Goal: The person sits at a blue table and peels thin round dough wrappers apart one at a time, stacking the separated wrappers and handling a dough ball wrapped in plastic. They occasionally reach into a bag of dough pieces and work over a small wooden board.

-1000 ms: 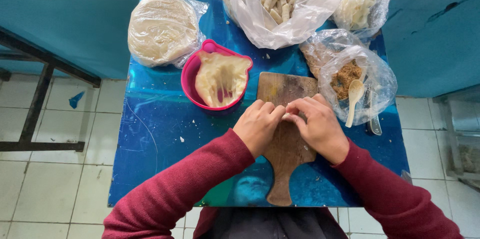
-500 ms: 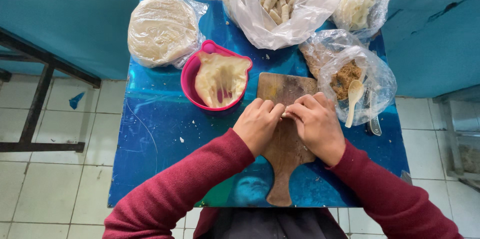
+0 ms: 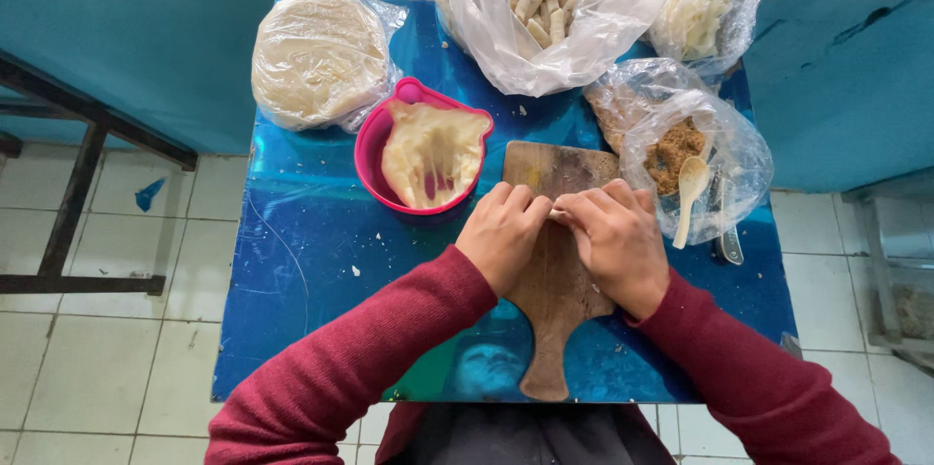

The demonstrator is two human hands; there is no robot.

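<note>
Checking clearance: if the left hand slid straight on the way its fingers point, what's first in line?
The left hand points up and right over the wooden board. It already meets the right hand at a small pale piece; past that, likely bare board, then the clear bag of brown crumbs.

Both hands, left hand (image 3: pixel 503 236) and right hand (image 3: pixel 617 243), are pressing together over the brown wooden paddle-shaped board (image 3: pixel 555 280), pinching something pale; the pink plastic bowl of dough (image 3: pixel 423 159) is sitting just left of the board.

a teal wall (image 3: pixel 146 56) runs behind the shiny blue worktop (image 3: pixel 292 270). pale square floor tiles (image 3: pixel 97 358) lie below in soft daylight, with a dark metal frame (image 3: pixel 73 202) at left.
</note>
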